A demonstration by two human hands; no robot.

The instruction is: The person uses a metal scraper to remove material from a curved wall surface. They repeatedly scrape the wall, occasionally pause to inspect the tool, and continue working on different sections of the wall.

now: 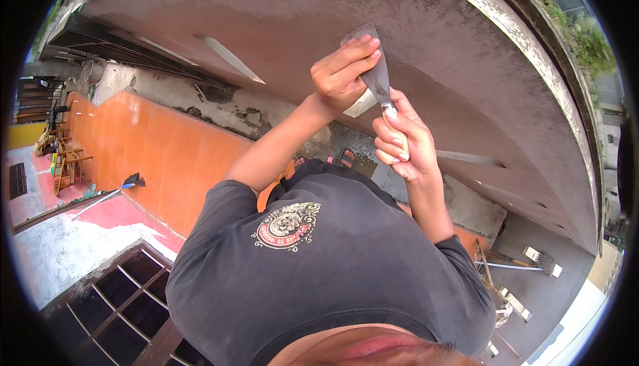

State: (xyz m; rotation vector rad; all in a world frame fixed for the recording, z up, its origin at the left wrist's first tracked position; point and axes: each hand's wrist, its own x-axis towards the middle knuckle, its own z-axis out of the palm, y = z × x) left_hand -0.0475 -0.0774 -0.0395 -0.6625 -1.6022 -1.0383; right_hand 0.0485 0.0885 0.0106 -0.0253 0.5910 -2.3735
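My right hand (407, 136) is closed around the pale handle of a putty knife (378, 79), its metal blade pointing up and away from me. The fingers of my left hand (344, 69) lie across the blade near its broad end; the left thumb is hidden. Just beyond both hands stands a plastered wall (279, 46), with a smoother reddish-brown area below a greyer, rougher band. Slanted slot openings (232, 59) cut through this wall.
My sandalled foot (346, 157) rests on wet, stained concrete. Orange tiles (164, 151) extend to the left, with a broom (132, 181) and wooden chairs (67, 161) there. Another brush (546, 263) is by the wall at right. A dark-framed window (120, 306) is at lower left.
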